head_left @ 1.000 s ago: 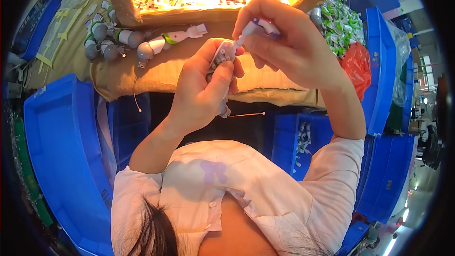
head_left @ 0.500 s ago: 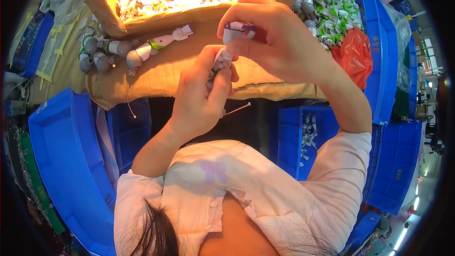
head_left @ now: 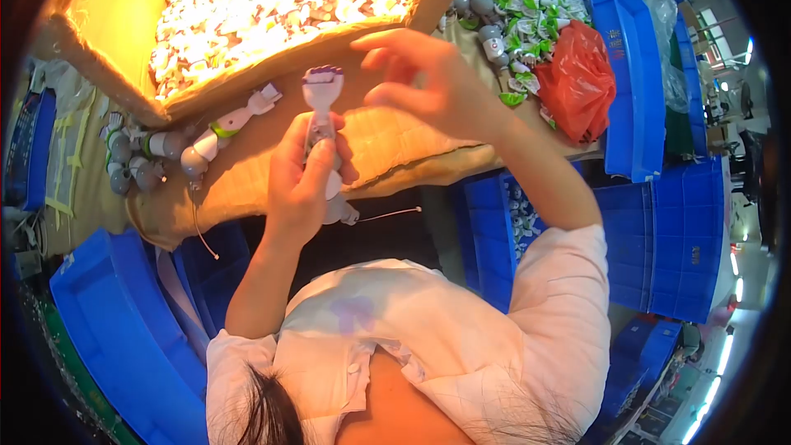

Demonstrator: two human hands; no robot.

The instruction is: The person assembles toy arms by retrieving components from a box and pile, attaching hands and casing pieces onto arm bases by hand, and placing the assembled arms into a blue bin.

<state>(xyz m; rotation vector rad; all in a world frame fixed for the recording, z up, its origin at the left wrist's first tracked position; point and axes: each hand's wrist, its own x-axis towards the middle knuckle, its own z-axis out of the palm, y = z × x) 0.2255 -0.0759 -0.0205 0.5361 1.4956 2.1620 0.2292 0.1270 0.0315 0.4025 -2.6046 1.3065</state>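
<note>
Grey-and-white pieces point(head_left: 216, 137) lie toward the near left corner of the tabletop point(head_left: 395, 133). Over its near edge, the left hand point(head_left: 298, 188) clamps its fingers round a white part point(head_left: 321, 99), presumably leaving the purple-edged head point(head_left: 323, 76) free; the right hand point(head_left: 432, 91), fingers apart, hangs beside.

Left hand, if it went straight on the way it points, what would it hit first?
Probably the front wall of the cardboard box, met by the tip of the white piece that the left hand holds; depth is unclear here, so it might pass above.
</note>
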